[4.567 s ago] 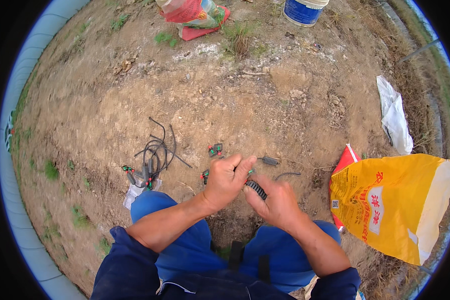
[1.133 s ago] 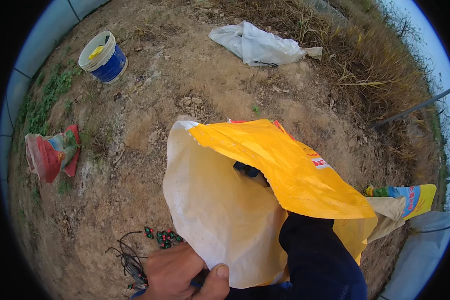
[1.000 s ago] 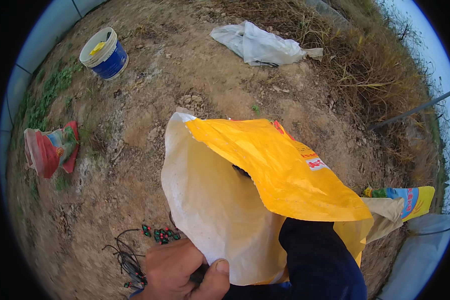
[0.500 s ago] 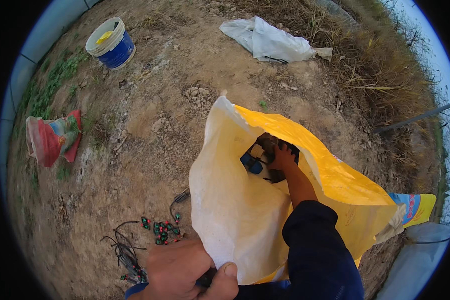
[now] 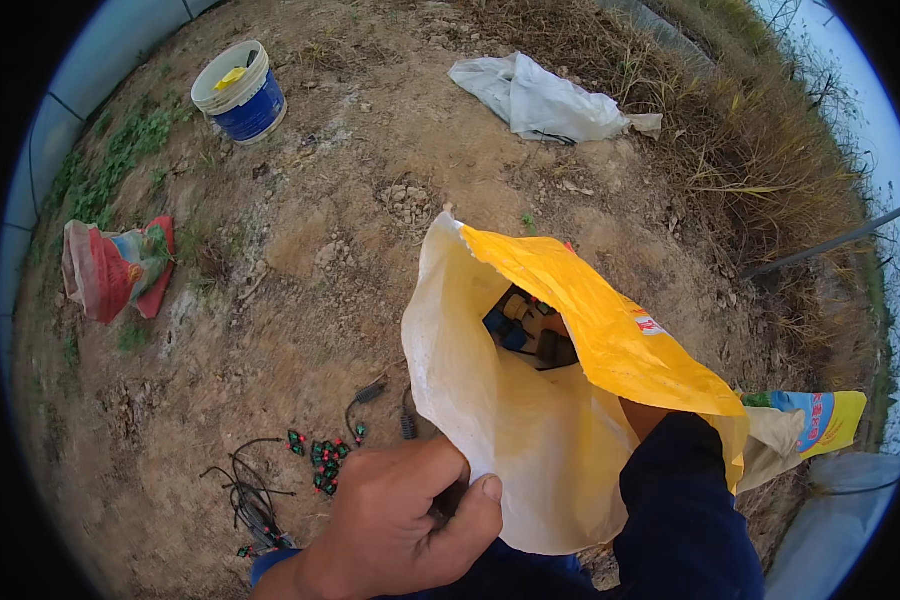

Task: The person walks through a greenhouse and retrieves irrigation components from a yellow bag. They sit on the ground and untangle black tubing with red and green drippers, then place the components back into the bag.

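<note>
A large woven sack (image 5: 515,440), yellow outside and whitish inside, stands with its mouth spread in front of me. My left hand (image 5: 405,515) is closed, pinching the sack's near-left rim between thumb and curled fingers. Inside the mouth, my right hand (image 5: 642,414) shows only at the wrist; its fingers are hidden by the yellow wall, so I cannot see what they touch. Deep in the sack lie several small dark, blue and tan parts (image 5: 530,325), too shadowed to name.
Left of the sack lie small green-and-red fittings (image 5: 328,460) and thin black tubes (image 5: 255,500). Farther off are a blue-and-white bucket (image 5: 245,100), a red sack (image 5: 120,265) and white sheeting (image 5: 545,100). A blue-and-yellow bag (image 5: 820,420) lies right, near a metal pole (image 5: 835,240).
My right hand has drawn back from the parts at the bottom toward the sack's near right side, behind the yellow wall. The left hand keeps its pinch; the sack's mouth has narrowed.
</note>
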{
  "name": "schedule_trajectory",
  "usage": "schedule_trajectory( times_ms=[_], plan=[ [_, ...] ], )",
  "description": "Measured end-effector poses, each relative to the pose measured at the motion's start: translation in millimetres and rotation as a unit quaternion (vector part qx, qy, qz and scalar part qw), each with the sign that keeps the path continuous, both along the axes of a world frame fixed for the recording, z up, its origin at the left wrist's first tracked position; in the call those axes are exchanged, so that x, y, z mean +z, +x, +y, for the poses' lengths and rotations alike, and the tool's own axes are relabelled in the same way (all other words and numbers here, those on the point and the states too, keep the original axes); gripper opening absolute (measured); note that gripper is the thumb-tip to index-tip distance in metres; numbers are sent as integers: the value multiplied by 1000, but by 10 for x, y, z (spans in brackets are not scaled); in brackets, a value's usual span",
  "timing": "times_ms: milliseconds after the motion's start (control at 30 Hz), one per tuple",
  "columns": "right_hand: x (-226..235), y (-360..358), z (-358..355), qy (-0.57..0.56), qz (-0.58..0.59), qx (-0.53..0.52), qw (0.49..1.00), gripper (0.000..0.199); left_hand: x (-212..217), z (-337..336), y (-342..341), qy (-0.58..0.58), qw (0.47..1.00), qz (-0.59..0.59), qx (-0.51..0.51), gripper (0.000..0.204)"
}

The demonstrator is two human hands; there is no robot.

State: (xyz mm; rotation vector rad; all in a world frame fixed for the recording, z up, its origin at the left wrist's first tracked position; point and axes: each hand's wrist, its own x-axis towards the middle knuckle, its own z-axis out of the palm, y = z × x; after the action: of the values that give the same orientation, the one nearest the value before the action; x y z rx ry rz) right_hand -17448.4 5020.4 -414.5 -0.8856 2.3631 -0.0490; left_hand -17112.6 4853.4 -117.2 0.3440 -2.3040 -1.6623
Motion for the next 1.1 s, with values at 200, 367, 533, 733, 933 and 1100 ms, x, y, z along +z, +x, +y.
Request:
schedule_trajectory(
  times_ms=[200, 367, 533, 733, 933, 1100],
  plan=[
    [940, 91, -139, -64, -65, 8, 996, 68, -171, 148, 81, 55, 998, 37, -10, 20],
    [2277, 704, -555, 5, -179, 34, 983, 60, -325, 179, 220, 0, 997, 78, 20, 22],
    [3644, 1338, -570, 20, -178, 75, 981, 45, -482, 24, 383, 23, 993, 106, 50, 22],
    [4986, 1981, -373, -201, -265, 44, 942, 45, -549, -141, 590, 169, 974, 139, 60, 28],
    [5247, 2722, -833, -380, -430, 154, 804, 63, -526, -575, 995, 291, 938, 181, 55, 56],
    [4805, 3200, -1618, -360, -452, 201, 791, 59, -433, -1082, 1532, 488, 808, 321, -82, 86]
  ],
)
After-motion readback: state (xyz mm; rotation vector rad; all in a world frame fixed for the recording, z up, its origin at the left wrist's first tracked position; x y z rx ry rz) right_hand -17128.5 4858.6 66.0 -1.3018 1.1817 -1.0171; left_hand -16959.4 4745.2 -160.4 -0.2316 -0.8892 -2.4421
